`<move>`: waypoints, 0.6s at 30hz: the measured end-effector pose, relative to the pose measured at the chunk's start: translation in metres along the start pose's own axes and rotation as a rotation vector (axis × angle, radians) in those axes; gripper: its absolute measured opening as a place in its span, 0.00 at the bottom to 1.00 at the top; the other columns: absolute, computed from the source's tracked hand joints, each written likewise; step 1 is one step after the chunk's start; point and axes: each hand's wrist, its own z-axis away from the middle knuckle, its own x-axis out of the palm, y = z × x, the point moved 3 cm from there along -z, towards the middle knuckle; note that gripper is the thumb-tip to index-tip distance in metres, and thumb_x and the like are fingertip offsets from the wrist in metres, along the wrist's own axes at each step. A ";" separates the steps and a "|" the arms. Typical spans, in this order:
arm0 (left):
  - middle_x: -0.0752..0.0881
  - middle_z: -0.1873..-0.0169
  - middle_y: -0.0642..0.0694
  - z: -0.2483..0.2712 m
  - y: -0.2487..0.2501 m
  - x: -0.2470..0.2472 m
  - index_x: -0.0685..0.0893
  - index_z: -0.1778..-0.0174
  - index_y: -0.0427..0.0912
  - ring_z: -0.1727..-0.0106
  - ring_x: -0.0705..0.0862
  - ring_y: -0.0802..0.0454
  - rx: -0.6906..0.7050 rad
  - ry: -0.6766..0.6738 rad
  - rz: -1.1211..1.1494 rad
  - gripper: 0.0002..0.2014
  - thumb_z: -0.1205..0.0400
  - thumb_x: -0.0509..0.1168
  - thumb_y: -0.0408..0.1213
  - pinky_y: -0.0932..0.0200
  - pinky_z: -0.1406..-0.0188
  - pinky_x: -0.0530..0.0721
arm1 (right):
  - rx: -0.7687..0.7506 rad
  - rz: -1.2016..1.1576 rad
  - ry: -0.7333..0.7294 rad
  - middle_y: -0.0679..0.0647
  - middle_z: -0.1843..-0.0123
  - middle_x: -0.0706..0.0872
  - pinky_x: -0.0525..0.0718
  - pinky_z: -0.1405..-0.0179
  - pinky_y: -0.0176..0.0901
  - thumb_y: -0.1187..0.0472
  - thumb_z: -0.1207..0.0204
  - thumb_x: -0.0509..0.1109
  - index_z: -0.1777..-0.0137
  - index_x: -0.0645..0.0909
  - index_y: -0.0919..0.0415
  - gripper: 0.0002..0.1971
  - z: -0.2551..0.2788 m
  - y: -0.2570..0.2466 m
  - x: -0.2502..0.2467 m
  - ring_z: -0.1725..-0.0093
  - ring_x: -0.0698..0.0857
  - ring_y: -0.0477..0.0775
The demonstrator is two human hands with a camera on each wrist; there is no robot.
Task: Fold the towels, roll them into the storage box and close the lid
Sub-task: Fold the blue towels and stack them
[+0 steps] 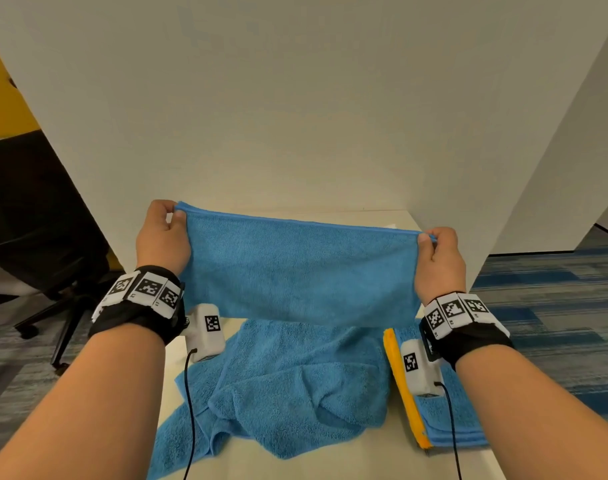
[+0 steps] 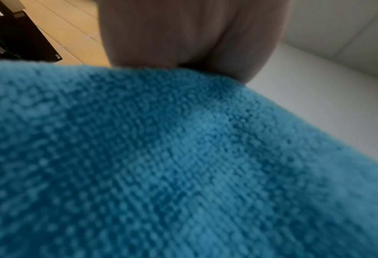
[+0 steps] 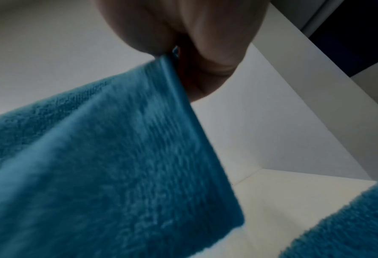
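Blue towel [image 1: 301, 271], held up above the table [image 1: 330, 455] at the picture's centre, looks light, soft and limp, so it is best held as now, by its top corners: the left hand [image 1: 162, 237] pinches the ten o'clock corner, the right hand [image 1: 439, 261] the two o'clock one. At six o'clock a crumpled blue towel [image 1: 288, 386] lies on the table, a folded blue-and-yellow pile [image 1: 434, 427] at four o'clock; the wristbands carry only square coded markers, with no legible writing or brand.
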 end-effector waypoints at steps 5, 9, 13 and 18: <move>0.77 0.65 0.48 0.000 -0.002 0.001 0.76 0.38 0.45 0.67 0.74 0.52 -0.010 -0.006 -0.010 0.11 0.12 0.53 0.42 0.58 0.70 0.69 | 0.029 0.008 0.011 0.51 0.60 0.78 0.69 0.60 0.43 0.55 0.14 0.58 0.42 0.74 0.61 0.10 -0.003 0.001 -0.002 0.59 0.76 0.53; 0.80 0.54 0.42 -0.001 -0.005 0.005 0.77 0.38 0.44 0.56 0.77 0.45 -0.059 -0.006 -0.021 0.12 0.13 0.54 0.43 0.56 0.56 0.71 | 0.103 -0.006 0.040 0.52 0.59 0.79 0.70 0.58 0.42 0.52 0.16 0.62 0.44 0.76 0.63 0.13 -0.008 0.002 -0.003 0.58 0.77 0.53; 0.80 0.51 0.41 -0.001 -0.005 0.010 0.76 0.37 0.42 0.54 0.77 0.45 -0.115 -0.056 -0.051 0.14 0.13 0.55 0.44 0.53 0.54 0.72 | 0.159 -0.022 0.076 0.54 0.56 0.79 0.69 0.56 0.41 0.52 0.16 0.61 0.45 0.75 0.64 0.13 -0.011 -0.004 -0.004 0.56 0.77 0.54; 0.81 0.53 0.42 0.003 0.002 0.019 0.78 0.45 0.44 0.49 0.81 0.39 -0.153 -0.132 -0.044 0.10 0.16 0.59 0.44 0.46 0.49 0.81 | 0.205 -0.021 0.028 0.49 0.66 0.75 0.68 0.59 0.41 0.53 0.16 0.60 0.50 0.74 0.62 0.11 -0.014 -0.015 0.003 0.60 0.76 0.54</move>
